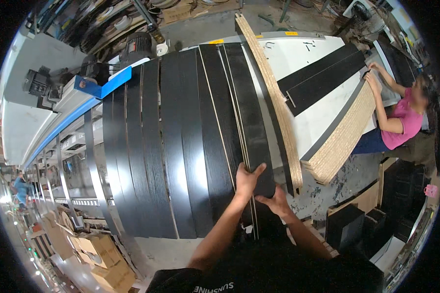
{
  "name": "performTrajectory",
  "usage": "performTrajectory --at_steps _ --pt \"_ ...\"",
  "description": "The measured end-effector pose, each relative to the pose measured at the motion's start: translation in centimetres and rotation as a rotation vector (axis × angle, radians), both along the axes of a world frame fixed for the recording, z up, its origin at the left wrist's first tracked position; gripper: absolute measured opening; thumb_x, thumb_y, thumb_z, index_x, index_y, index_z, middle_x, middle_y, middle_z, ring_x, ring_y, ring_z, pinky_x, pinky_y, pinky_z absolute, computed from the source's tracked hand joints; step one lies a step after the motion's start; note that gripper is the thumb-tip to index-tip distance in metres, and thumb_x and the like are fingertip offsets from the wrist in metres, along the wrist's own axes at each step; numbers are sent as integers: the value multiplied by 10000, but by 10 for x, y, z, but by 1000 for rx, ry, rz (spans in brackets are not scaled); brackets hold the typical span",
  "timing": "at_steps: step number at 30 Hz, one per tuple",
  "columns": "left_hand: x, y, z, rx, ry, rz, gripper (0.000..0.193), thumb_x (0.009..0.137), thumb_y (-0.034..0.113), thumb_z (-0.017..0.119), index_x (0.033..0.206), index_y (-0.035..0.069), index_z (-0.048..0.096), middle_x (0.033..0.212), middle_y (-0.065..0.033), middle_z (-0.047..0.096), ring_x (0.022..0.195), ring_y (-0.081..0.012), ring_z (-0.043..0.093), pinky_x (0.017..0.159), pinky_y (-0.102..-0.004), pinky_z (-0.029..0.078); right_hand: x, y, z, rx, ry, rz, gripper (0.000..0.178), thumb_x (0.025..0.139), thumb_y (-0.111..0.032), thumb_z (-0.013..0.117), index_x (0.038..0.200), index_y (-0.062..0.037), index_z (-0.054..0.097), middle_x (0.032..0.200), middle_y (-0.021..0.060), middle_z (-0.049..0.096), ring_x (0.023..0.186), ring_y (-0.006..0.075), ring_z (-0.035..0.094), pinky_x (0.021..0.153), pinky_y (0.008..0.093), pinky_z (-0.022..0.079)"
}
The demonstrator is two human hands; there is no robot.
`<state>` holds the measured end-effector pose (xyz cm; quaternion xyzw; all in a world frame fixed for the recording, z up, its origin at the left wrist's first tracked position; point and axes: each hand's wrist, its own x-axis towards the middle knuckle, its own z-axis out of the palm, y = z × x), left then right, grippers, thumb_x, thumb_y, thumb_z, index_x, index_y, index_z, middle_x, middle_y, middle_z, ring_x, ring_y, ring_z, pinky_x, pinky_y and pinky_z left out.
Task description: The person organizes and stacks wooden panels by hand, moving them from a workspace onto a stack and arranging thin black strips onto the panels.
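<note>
A long black board (248,97) lies at the right end of a row of similar boards, its near end toward me. My left hand (249,179) is closed over the near part of this board, thumb pointing right and fingers on its left side beside thin pale edges. My right hand (277,202) grips the near right corner, thumb toward the left hand; its fingers are partly hidden. To the left, several black boards (171,122) with a glossy sheen lie side by side, some with narrow gaps between them.
A narrow board stack (274,93) stands to the right on a white table (327,105). Beyond it are a thicker stack (342,132), black strips (322,80) and a co-worker (406,119) touching that stack. A blue-edged machine (90,88) stands left; cartons (102,259) sit lower left.
</note>
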<state>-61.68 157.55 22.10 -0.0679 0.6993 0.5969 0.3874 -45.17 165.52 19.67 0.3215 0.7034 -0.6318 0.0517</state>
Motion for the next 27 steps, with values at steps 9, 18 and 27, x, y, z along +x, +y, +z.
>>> performTrajectory --at_steps 9,18,27 --pt "9 15 -7 -79 330 113 360 920 205 858 1060 -47 642 912 -135 768 831 -169 702 767 -346 574 -14 15 -9 -234 126 -49 777 834 -335 937 1408 13 547 1267 82 661 1169 171 611 1013 354 516" --pt "-61 95 -27 -628 703 6 555 867 406 865 1070 -18 569 843 -252 702 808 -484 721 724 -537 562 -72 111 75 996 13 37 861 960 -493 758 1540 37 407 1499 318 474 1380 484 496 1157 558 412" --pt "-13 143 -60 -387 762 -207 647 1060 311 591 1556 -58 401 1298 -351 635 1058 -529 678 923 -535 563 -82 140 -24 371 -64 -211 941 988 -710 571 1567 10 390 1531 313 497 1395 479 527 1110 523 462"
